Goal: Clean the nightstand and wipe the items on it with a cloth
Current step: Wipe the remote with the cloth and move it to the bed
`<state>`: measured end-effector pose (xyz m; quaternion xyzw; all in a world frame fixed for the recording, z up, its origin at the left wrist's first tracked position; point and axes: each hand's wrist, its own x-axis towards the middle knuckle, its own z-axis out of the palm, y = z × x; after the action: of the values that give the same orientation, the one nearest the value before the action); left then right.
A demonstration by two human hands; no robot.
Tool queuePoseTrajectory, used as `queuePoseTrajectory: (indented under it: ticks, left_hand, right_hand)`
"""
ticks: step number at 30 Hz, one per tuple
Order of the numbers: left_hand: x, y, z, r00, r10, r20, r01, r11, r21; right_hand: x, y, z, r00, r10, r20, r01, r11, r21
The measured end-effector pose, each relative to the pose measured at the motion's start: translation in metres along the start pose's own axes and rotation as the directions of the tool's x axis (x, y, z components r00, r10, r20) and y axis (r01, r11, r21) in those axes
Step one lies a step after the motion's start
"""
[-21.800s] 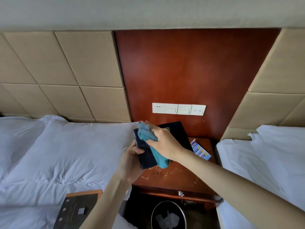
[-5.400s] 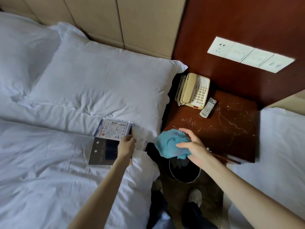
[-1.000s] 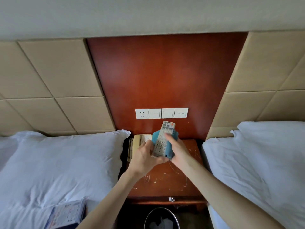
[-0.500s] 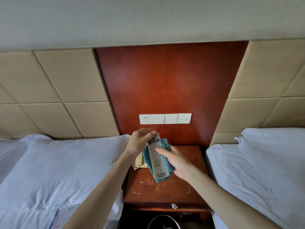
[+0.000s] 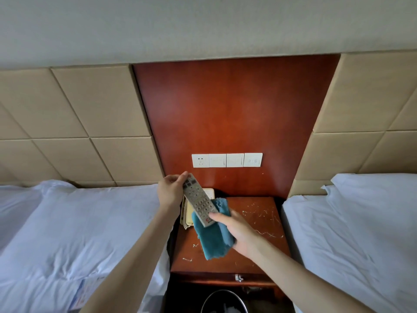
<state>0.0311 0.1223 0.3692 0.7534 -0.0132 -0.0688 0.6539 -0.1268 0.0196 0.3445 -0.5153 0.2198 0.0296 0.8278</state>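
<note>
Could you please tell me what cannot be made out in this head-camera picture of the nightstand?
All in the head view:
Cream telephone: largely hidden behind the grey remote control and the left hand.
Round dark waste bin: cut off by the bottom edge; contents unclear.
Printed leaflet on the white bed: partly behind the left forearm; print too small.
Right hand: fingertips tucked under the teal cloth.

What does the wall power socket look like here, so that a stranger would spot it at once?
Find the red-brown wood panel rising behind the nightstand. Low on it runs a row of four white plates, just above the raised remote control. The power socket is the leftmost plate, the only one with dark pin holes; the plates beside it are plain switches.
</note>
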Motion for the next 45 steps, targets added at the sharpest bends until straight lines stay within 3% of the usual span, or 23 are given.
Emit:
queuePoseTrajectory:
  ticks: [4, 9, 14, 18, 25, 32, 39, 45]
  left_hand:
    - [-0.012, -0.009, -0.003, 0.999, -0.046, -0.024, 0.043, 0.992, -0.117]
    - [-0.039, -0.022, -0.003, 0.995, -0.096, -0.009, 0.089, 0.951, -0.297]
    - [-0.063, -0.035, -0.002, 0.973, -0.118, 0.198, 0.17, 0.947, -0.272]
    - [-0.075, -0.038, -0.005, 0.901, -0.152, 0.406, 0.273, 0.927, -0.258]
    - [-0.083, -0.05, -0.017, 0.75, -0.193, 0.633, 0.447, 0.853, -0.27]
    - [-0.085, -0.061, -0.027, 0.879, -0.137, 0.456, 0.354, 0.83, -0.431]
    - [-0.08, -0.088, -0.051, 0.934, -0.194, 0.3, 0.331, 0.786, -0.523]
    - [-0.069, -0.118, -0.087, 0.962, -0.243, 0.123, 0.272, 0.874, -0.403]
  right_hand:
    - [0.002, -0.009, -0.005, 0.999, 0.012, 0.045, -0.02, 0.984, 0.178]
    - [0.011, -0.021, -0.013, 0.967, -0.061, -0.246, 0.109, 0.976, 0.188]
    - [0.017, -0.028, -0.018, 0.848, -0.132, -0.513, 0.205, 0.975, 0.088]
    - [0.016, -0.027, -0.024, 0.733, -0.192, -0.653, 0.273, 0.962, 0.024]
    - [0.012, -0.03, -0.019, 0.728, -0.17, -0.664, 0.323, 0.939, 0.114]
    - [0.021, -0.018, 0.011, 0.767, -0.202, -0.609, 0.344, 0.931, 0.124]
    - [0.038, 0.019, 0.062, 0.871, -0.086, -0.484, 0.223, 0.947, 0.232]
    - [0.052, 0.063, 0.094, 0.906, 0.085, -0.414, 0.06, 0.944, 0.323]
